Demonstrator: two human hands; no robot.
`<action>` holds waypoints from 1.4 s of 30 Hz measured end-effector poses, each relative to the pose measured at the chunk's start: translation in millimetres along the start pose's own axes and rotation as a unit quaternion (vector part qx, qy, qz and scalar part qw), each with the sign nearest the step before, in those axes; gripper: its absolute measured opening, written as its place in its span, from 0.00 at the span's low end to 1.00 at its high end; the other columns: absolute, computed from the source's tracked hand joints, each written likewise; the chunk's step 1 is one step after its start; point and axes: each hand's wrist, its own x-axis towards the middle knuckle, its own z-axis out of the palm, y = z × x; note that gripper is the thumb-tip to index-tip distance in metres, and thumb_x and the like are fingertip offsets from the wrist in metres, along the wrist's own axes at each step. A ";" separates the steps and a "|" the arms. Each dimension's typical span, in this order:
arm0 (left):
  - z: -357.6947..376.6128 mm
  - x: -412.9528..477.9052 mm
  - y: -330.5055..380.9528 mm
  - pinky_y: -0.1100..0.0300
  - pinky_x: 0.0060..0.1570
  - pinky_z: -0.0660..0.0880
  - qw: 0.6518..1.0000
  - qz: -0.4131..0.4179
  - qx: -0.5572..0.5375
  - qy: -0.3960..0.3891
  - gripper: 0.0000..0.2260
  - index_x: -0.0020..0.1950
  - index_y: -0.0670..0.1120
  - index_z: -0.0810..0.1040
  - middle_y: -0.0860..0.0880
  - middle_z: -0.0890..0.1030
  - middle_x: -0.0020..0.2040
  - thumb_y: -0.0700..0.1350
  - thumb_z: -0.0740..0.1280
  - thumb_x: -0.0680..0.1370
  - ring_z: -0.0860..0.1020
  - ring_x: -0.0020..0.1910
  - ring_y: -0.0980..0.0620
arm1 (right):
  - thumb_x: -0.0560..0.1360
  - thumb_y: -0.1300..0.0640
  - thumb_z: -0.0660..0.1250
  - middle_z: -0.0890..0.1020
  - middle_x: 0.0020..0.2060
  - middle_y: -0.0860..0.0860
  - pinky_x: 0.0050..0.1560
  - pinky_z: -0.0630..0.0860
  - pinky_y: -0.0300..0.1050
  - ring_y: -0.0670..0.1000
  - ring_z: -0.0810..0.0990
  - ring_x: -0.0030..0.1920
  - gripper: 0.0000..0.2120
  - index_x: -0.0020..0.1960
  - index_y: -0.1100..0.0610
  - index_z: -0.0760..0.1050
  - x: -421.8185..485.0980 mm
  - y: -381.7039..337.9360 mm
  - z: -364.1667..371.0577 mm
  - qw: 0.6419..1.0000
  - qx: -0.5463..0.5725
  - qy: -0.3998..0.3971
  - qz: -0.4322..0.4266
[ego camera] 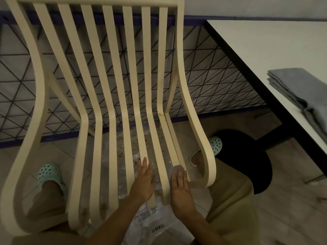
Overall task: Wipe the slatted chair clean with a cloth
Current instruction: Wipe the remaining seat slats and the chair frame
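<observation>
Pressing cloth (175,171) flat under right hand (180,190) at five o'clock on chair (113,96), scrubbing slat; left hand (143,181) splayed, empty, steadying.

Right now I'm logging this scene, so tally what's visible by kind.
Slatted chair: 1
Hands, left hand and right hand: 2
Wiping cloth under the right hand: 1
Mint clogs: 2
Table: 1
Folded grey cloths, one stack: 1
Total: 8
</observation>
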 end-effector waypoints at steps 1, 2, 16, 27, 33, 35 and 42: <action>-1.0 1.3 0.0 0.56 0.73 0.56 1.000 0.003 0.008 0.009 0.29 0.79 0.46 0.45 0.50 0.33 0.77 0.45 0.56 0.82 0.34 0.76 0.47 | 0.73 0.73 0.52 0.30 0.73 0.60 0.77 0.46 0.54 0.63 0.31 0.74 0.38 0.76 0.62 0.34 3.4 1.9 1.8 1.000 0.001 0.014 -0.009; -1.3 3.5 -0.7 0.57 0.73 0.56 1.000 0.005 0.017 0.015 0.29 0.79 0.46 0.45 0.50 0.34 0.77 0.45 0.56 0.82 0.34 0.76 0.47 | 0.73 0.73 0.53 0.31 0.74 0.60 0.77 0.47 0.52 0.63 0.32 0.75 0.39 0.76 0.61 0.36 7.0 3.7 4.3 0.999 -0.001 0.027 -0.018; -26.8 69.4 -1.2 0.50 0.75 0.41 0.992 0.030 0.117 0.020 0.27 0.79 0.47 0.41 0.51 0.41 0.79 0.53 0.49 0.83 0.37 0.77 0.54 | 0.77 0.66 0.54 0.29 0.74 0.55 0.74 0.35 0.46 0.56 0.29 0.75 0.38 0.75 0.58 0.31 86.8 1.7 -7.4 0.999 0.014 0.024 -0.038; -55.6 144.6 -18.2 0.50 0.74 0.40 0.995 0.056 0.086 0.014 0.30 0.79 0.51 0.41 0.55 0.36 0.78 0.56 0.52 0.82 0.33 0.75 0.58 | 0.77 0.70 0.53 0.34 0.76 0.57 0.71 0.36 0.40 0.56 0.36 0.77 0.36 0.78 0.59 0.37 188.8 -13.9 -14.4 0.997 0.017 0.067 -0.034; -58.6 177.9 -12.3 0.42 0.75 0.41 0.994 0.028 0.095 0.040 0.29 0.79 0.51 0.41 0.54 0.35 0.78 0.56 0.50 0.82 0.33 0.75 0.56 | 0.79 0.68 0.53 0.35 0.76 0.57 0.76 0.42 0.46 0.56 0.37 0.77 0.34 0.78 0.61 0.37 232.1 -21.8 -19.0 0.996 0.023 0.081 -0.038; -61.9 188.2 -11.7 0.42 0.74 0.40 0.992 0.019 0.110 0.050 0.28 0.79 0.51 0.40 0.53 0.35 0.78 0.57 0.49 0.82 0.34 0.75 0.56 | 0.80 0.65 0.52 0.36 0.77 0.57 0.77 0.42 0.48 0.57 0.36 0.77 0.33 0.77 0.61 0.36 250.4 -26.4 -23.5 0.995 0.015 0.087 -0.043; -69.8 212.7 -18.7 0.41 0.74 0.41 0.989 0.032 0.124 0.068 0.28 0.79 0.51 0.41 0.53 0.36 0.78 0.57 0.48 0.83 0.34 0.76 0.56 | 0.77 0.58 0.63 0.37 0.76 0.61 0.78 0.47 0.51 0.59 0.37 0.77 0.42 0.77 0.64 0.36 305.8 -39.1 -35.3 0.995 -0.023 0.081 -0.049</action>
